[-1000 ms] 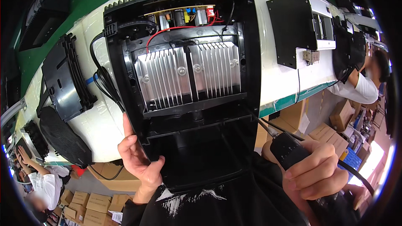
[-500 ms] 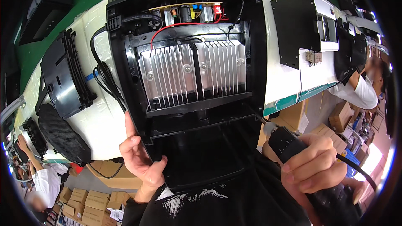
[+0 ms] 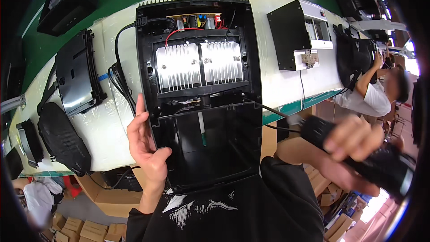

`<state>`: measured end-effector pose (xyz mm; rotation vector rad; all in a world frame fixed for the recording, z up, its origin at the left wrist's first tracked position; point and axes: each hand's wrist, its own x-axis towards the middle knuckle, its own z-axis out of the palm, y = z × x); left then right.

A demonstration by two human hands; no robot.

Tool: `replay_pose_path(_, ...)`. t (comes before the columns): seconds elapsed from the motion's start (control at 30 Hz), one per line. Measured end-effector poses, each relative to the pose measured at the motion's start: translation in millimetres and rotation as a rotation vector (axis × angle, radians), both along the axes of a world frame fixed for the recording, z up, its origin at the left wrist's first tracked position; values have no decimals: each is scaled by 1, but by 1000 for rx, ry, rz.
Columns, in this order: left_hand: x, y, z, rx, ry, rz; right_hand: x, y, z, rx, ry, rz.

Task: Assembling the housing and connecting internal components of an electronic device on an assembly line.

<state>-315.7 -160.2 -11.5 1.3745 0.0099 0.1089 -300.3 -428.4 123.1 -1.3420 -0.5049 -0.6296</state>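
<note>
While bracing housing (image 3: 201, 107), left hand (image 3: 145, 148) upright

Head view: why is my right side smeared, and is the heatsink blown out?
Head view: the right hand and its black power tool are motion-blurred; the left hand on the black housing is sharp. The finned heatsink glares near-white. Fisheye bends the bench edge.

The left hand (image 3: 145, 145) is raised at the lower left, palm turned inward, fingers straight and pointing up, thumb hooked out to the right; its forearm rises from a dark sleeve below. The right hand (image 3: 351, 143) is blurred at the right, fingers curled in a closed grip, forearm bare past a dark sleeve.
</note>
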Motion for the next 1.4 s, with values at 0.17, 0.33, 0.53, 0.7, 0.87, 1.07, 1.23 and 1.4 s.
replay_pose_path(0.17, -3, 8, -2, 12, 10, 61, -19, -38, 39, 251, -339, 19)
replay_pose_path(0.33, 2, -1, 3, 41, -31, -12, -8, -119, 24, -4, -368, -846)
replay_pose_path(0.53, -1, 3, -2, 70, -30, 29, 36, -146, -13, -21, -235, -800)
replay_pose_path(0.7, -1, 3, 0, 93, -25, 40, 43, -150, -23, -39, -120, -913)
replay_pose_path(0.87, 1, 2, -1, 103, -47, 26, 78, -161, 1, 91, 61, -599)
replay_pose_path(1.07, 0, 1, 4, 104, -33, 50, 149, -148, 15, -174, 86, -665)
replay_pose_path(1.23, -2, 0, 8, -19, -2, 26, 160, -141, 6, -318, 167, -619)
replay_pose_path(1.4, 0, -1, 6, -56, -2, 10, 110, -130, 2, -151, 242, -593)
